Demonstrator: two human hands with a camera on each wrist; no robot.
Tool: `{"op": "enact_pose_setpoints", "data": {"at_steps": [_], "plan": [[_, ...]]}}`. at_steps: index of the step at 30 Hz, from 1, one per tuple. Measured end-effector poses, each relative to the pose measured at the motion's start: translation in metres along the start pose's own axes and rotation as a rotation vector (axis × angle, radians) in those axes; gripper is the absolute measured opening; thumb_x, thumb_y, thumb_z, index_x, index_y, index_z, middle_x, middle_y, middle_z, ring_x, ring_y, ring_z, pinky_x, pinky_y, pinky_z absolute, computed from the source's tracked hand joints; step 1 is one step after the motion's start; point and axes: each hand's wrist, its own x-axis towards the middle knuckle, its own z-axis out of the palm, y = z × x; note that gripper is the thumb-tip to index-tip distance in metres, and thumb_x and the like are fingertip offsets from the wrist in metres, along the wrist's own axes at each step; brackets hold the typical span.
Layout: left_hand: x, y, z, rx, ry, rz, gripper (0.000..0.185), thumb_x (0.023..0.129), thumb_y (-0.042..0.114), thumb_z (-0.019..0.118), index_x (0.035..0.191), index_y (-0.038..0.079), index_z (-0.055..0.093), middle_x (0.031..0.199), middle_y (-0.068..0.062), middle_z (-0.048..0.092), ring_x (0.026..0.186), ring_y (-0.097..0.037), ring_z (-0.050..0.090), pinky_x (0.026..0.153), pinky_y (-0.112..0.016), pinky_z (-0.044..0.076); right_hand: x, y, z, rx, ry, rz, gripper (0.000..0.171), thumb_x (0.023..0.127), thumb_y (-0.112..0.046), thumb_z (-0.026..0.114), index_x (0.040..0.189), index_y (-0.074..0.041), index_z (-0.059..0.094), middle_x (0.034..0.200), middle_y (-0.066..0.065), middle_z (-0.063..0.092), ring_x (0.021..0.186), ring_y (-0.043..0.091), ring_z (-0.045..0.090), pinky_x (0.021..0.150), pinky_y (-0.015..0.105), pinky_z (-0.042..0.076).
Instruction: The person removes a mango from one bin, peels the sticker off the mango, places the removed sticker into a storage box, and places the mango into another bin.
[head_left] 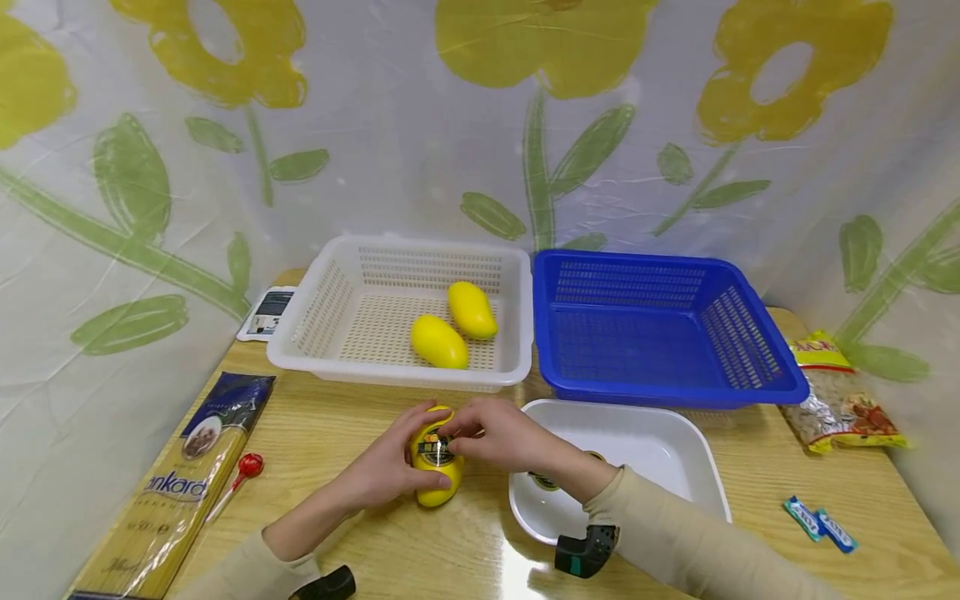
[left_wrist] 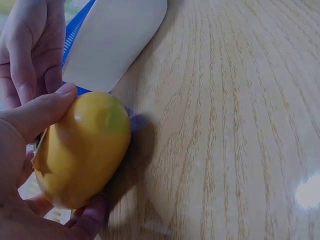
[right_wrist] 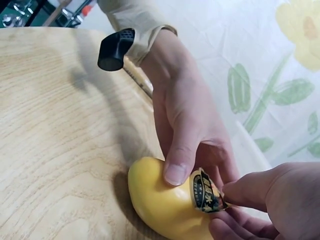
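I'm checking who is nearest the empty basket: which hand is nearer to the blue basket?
The right hand. It pinches the label on the mango, just in front of the blue basket; the left hand grips the mango's far side, farther away.

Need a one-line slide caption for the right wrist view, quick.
Left hand holds a yellow mango on the wooden table while the right hand pinches its sticker.
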Motion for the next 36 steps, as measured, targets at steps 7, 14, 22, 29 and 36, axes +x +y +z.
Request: {"op": "enact_pose_setpoints", "data": {"at_steps": [7, 14, 22, 29, 36], "plan": [[-0.001, 0.001, 0.001, 0.008, 0.003, -0.014, 0.080, 0.075, 0.027, 0.086, 0.144, 0.018, 0.047, 0.158, -0.017, 0.021, 0.143, -0.042, 0.018, 0.111, -0.061, 0.023, -0.002, -0.002, 0.001, -0.040, 0.007, 0.017, 0.020, 0.091, -0.012, 0.068, 0.109, -0.008, 0.076, 0.106, 0.001, 0.070, 0.101, 0.014, 0.062, 0.087, 0.028, 0.049], [0.000, 0.004, 0.002, -0.010, -0.003, -0.028, 0.082, 0.075, 0.026, 0.086, 0.146, 0.018, 0.045, 0.159, -0.016, 0.021, 0.143, -0.042, 0.019, 0.110, -0.062, 0.024, -0.006, 0.001, 0.003, -0.001, 0.051, 0.009, 0.020, 0.091, -0.010, 0.068, 0.109, -0.008, 0.075, 0.107, 0.001, 0.070, 0.102, 0.015, 0.062, 0.087, 0.027, 0.049], [0.002, 0.006, 0.004, -0.037, -0.006, -0.037, 0.081, 0.075, 0.025, 0.086, 0.145, 0.018, 0.045, 0.159, -0.014, 0.021, 0.142, -0.040, 0.023, 0.110, -0.059, 0.027, -0.015, -0.002, 0.002, 0.089, 0.129, 0.028, 0.015, 0.089, -0.009, 0.070, 0.103, -0.008, 0.077, 0.103, -0.002, 0.070, 0.099, 0.012, 0.063, 0.084, 0.023, 0.052], [0.002, 0.008, 0.002, -0.040, 0.001, -0.058, 0.082, 0.076, 0.025, 0.086, 0.146, 0.015, 0.044, 0.159, -0.014, 0.019, 0.140, -0.040, 0.026, 0.109, -0.058, 0.030, -0.032, -0.007, -0.026, 0.183, 0.271, 0.081, 0.014, 0.089, -0.017, 0.073, 0.102, -0.014, 0.077, 0.104, -0.005, 0.067, 0.096, 0.011, 0.063, 0.082, 0.026, 0.055], [0.000, 0.005, 0.001, -0.011, 0.011, -0.054, 0.083, 0.075, 0.025, 0.086, 0.146, 0.019, 0.044, 0.159, -0.015, 0.020, 0.138, -0.040, 0.030, 0.107, -0.058, 0.033, -0.065, 0.011, -0.053, 0.255, 0.309, 0.168, 0.019, 0.088, -0.019, 0.074, 0.107, -0.017, 0.074, 0.108, -0.002, 0.064, 0.097, 0.015, 0.062, 0.084, 0.028, 0.054]]}}
